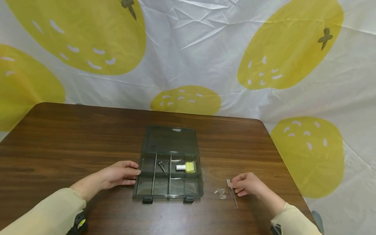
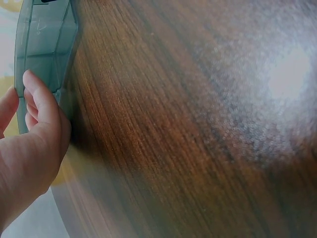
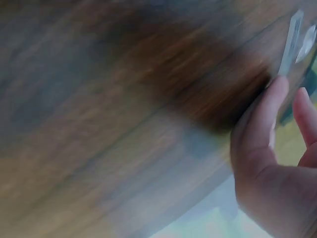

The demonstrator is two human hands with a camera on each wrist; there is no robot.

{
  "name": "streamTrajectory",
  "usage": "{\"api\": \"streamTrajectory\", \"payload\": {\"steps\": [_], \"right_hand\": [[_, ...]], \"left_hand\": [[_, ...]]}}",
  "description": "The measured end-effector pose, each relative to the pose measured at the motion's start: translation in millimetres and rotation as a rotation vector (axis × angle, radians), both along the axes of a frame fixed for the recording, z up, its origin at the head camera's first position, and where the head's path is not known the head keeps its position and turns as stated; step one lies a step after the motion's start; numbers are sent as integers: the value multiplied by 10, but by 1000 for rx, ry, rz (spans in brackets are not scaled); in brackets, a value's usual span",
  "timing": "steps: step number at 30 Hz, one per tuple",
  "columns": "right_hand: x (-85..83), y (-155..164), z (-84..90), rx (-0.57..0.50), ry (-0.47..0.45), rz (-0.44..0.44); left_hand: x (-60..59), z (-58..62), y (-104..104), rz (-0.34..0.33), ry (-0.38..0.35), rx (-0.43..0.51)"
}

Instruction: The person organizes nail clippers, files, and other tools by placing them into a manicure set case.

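A smoky, see-through divided box (image 1: 142,192) lies with its lid (image 1: 170,140) folded back. In its back right compartment is a yellow nail polish bottle (image 1: 189,167) with a white cap. The middle column holds a small dark and silver tool (image 1: 162,167), perhaps a nail clipper. My left hand (image 1: 121,174) touches the box's left side with loosely bent fingers. On the right, my right hand (image 1: 246,184) has its fingertips at the far end of a thin clear strip (image 1: 233,197) on the table. The thumb stands apart from the index finger in the right wrist view.
Several small clear oval pieces (image 1: 221,194) lie on the brown wooden table (image 1: 88,137) between box and strip. Two latches, one of them the right latch (image 1: 189,198), line the box's front edge. A white curtain with yellow fruit (image 1: 188,101) hangs behind the table.
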State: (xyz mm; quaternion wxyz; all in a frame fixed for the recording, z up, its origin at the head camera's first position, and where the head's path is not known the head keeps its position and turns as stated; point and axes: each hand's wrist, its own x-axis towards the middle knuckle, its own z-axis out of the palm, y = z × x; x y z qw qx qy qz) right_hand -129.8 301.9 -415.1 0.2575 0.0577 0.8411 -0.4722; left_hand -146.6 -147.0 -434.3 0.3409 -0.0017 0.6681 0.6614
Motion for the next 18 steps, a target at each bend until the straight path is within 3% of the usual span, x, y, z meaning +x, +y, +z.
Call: {"api": "streamTrajectory", "payload": {"steps": [4,8,13,18], "right_hand": [[39,-169,0,207,116,-26],[60,-278,-3,322,205,-48],[58,-296,-15,357,243,-45],[40,-268,-28,325,224,-47]], "left_hand": [[5,14,-2,-1,1,1],[12,32,-2,-3,6,5],[7,22,-2,-4,3,-1],[10,24,1,-3,0,3]]}}
